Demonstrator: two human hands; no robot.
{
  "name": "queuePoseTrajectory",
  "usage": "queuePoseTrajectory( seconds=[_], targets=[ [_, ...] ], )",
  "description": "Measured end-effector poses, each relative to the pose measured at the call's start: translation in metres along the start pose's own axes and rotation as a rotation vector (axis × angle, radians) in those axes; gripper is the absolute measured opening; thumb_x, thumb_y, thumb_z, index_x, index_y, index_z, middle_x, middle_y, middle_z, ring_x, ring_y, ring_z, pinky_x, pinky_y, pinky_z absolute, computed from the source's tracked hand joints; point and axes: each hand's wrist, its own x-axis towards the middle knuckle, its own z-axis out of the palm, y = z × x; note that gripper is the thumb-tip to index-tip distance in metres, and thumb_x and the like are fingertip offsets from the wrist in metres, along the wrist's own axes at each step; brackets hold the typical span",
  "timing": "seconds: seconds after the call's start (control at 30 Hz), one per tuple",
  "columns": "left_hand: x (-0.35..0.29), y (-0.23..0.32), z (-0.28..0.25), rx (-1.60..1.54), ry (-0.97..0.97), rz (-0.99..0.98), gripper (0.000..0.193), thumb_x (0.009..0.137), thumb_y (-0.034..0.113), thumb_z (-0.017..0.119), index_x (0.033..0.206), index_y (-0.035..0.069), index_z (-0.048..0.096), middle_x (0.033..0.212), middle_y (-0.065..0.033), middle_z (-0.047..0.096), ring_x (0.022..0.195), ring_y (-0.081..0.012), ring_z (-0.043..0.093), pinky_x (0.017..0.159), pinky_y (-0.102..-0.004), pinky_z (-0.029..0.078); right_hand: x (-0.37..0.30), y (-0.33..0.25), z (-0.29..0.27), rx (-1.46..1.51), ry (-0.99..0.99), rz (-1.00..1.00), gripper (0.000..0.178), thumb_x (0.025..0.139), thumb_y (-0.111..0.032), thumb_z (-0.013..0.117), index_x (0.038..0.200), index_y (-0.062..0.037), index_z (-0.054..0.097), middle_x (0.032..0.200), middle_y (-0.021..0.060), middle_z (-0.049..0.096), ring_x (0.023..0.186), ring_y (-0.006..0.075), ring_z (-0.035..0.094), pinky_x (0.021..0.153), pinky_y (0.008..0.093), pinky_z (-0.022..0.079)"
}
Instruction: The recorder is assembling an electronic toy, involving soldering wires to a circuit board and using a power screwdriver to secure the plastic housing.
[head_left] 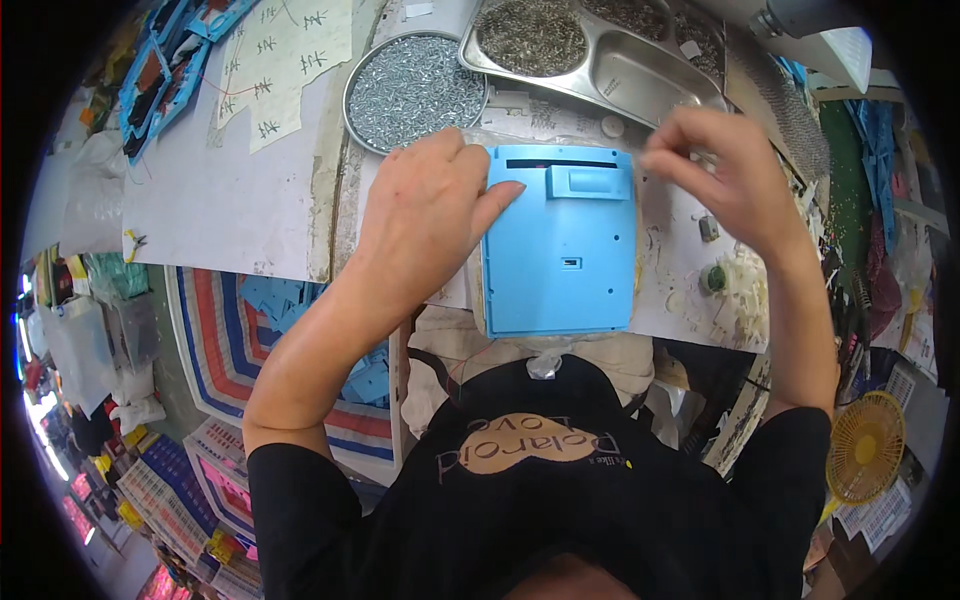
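At the near edge of the white bench point(665, 260): a blue plastic housing point(545, 235) lies flat, clear plastic showing around its rim, just in front of the person's black T-shirt point(540, 510).
Housing's surface: a long dark slot runs along the far end; a raised rectangular block point(590, 183) sits beside it at the right; a small rectangular socket point(571, 264) is near the middle, with small holes along the right side.
Left hand point(425, 195): at the housing's far left corner, thumb resting on the blue face, fingers curled; I cannot tell whether they clasp the edge.
Right hand point(725, 165): raised just right of the housing's far end, apart from it, thumb and forefinger bent toward each other; whether something tiny is pinched there cannot be told.
Screws: silver screws point(415, 90) fill a round metal tray point(346, 95), far and slightly left.
Compartment tray: a steel compartment tray point(645, 75) stands at the far side, small brass-toned parts point(530, 38) in one section.
Right side of the bench: white plastic pieces point(742, 300) lie heaped beside a round green piece point(713, 279).
Near left: a striped liner point(215, 340) surrounds blue plastic pieces point(285, 295).
Fan: a yellow fan point(866, 447), near right.
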Motion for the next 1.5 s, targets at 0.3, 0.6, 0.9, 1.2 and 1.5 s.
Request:
queuePoseTrajectory(
  seconds=[0.3, 0.6, 0.9, 1.2, 1.5],
  targets=[
    [-0.023, 0.088, -0.008, -1.564, -0.278, -0.472, 0.017, 0.100, 0.013, 0.067, 0.106, -0.002, 0.070, 0.089, -0.0031, 0.063, 0.069, -0.0079, 0.050, 0.056, -0.0258, 0.038, -0.077, -0.042, 0.068, 0.335, 0.436, -0.367, 0.030, 0.074, -0.008, 0.088, 0.101, -0.0059, 0.077, 0.075, 0.0012, 0.064, 0.067, 0.0185, 0.054, 0.067, 0.0340, 0.042],
    [-0.039, 0.086, 0.004, -1.921, -0.422, -0.787, 0.016, 0.100, 0.015, 0.070, 0.104, 0.000, 0.072, 0.076, 0.0029, 0.064, 0.059, 0.0002, 0.046, 0.049, -0.0186, 0.033, -0.099, -0.048, 0.079, -0.116, 0.489, -0.442, 0.044, 0.067, -0.014, 0.090, 0.109, -0.0085, 0.078, 0.079, -0.0042, 0.064, 0.067, 0.0158, 0.052, 0.069, 0.0339, 0.039],
    [-0.031, 0.077, 0.001, -1.661, -0.397, -0.785, 0.015, 0.098, 0.014, 0.071, 0.102, -0.001, 0.071, 0.069, 0.0066, 0.059, 0.055, 0.0019, 0.044, 0.047, -0.0178, 0.029, -0.087, -0.040, 0.085, -0.116, 0.508, -0.429, 0.041, 0.067, -0.008, 0.087, 0.107, -0.0066, 0.078, 0.081, -0.0021, 0.065, 0.067, 0.0159, 0.055, 0.071, 0.0343, 0.040],
    [-0.024, 0.072, 0.003, -1.754, -0.420, -0.811, 0.014, 0.099, 0.013, 0.070, 0.101, -0.001, 0.068, 0.064, 0.0068, 0.051, 0.052, -0.0001, 0.038, 0.046, -0.0203, 0.024, -0.079, -0.037, 0.089, 0.032, 0.528, -0.373, 0.038, 0.068, -0.002, 0.087, 0.105, -0.0055, 0.077, 0.083, 0.0015, 0.067, 0.066, 0.0181, 0.055, 0.068, 0.0336, 0.039],
    [-0.021, 0.074, 0.021, -1.116, -0.008, -0.388, 0.012, 0.095, 0.012, 0.073, 0.096, 0.000, 0.069, 0.079, -0.0013, 0.062, 0.064, -0.0076, 0.051, 0.052, -0.0252, 0.036, -0.080, -0.027, 0.079, 0.249, 0.550, -0.232, 0.026, 0.076, 0.004, 0.082, 0.100, -0.0037, 0.076, 0.084, 0.0057, 0.069, 0.070, 0.0194, 0.059, 0.067, 0.0306, 0.046]
  ],
)
